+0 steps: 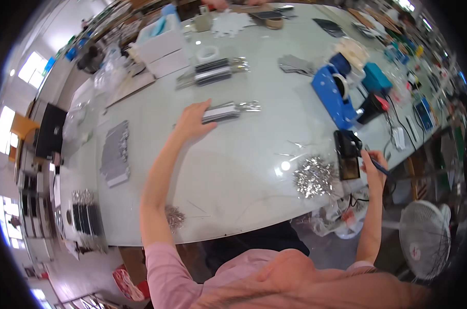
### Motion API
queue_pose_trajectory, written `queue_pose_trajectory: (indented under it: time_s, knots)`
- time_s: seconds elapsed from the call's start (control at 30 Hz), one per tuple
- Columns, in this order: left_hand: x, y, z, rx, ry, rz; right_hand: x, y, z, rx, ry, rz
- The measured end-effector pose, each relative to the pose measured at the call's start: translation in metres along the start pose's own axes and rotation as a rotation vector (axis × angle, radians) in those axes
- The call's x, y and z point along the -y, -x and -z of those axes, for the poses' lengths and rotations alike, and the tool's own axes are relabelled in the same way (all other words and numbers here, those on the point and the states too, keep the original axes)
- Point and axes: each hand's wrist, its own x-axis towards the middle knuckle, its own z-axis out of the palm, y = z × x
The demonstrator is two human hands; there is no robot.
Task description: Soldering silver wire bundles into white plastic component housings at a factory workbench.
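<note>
My left hand (193,121) lies over the left end of a bundle of grey and white strips (220,112), its thumb on the near side and its fingers on the far side. Shiny clear or silvery ends stick out at the bundle's right. At the right, my right hand (373,164) is closed round a dark-handled tool (380,168). The tool's black head seems to be over a shallow black box (349,167) with a brownish inside. Just left of that box is a loose heap of silvery twist ties or wires (314,177).
Beyond my left hand lie similar bundles (213,72), a tape roll (208,52) and a white box (164,46). A blue tape dispenser (334,98) stands behind the black box. Grey cards (115,153) are fanned out at left. A fan (424,238) stands right of my right arm.
</note>
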Motion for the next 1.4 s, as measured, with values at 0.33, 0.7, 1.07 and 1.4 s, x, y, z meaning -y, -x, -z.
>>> queue_pose_trajectory:
  time_s: [0.33, 0.7, 1.07, 1.4]
  knots:
    - [0.012, 0.016, 0.020, 0.012, 0.184, 0.051, 0.083, 0.069, -0.150, 0.687, 0.099, 0.466]
    - [0.010, -0.001, 0.014, 0.070, 0.224, -0.046, 0.105, -0.037, -0.364, 0.960, 0.339, 1.099]
    - [0.010, -0.002, 0.009, 0.048, 0.198, -0.075, 0.114, -0.063, -0.356, 1.085, 0.395, 1.055]
    - [0.035, 0.023, 0.015, -0.007, 0.109, 0.019, 0.116, -0.069, -0.359, 1.046, 0.483, 1.119]
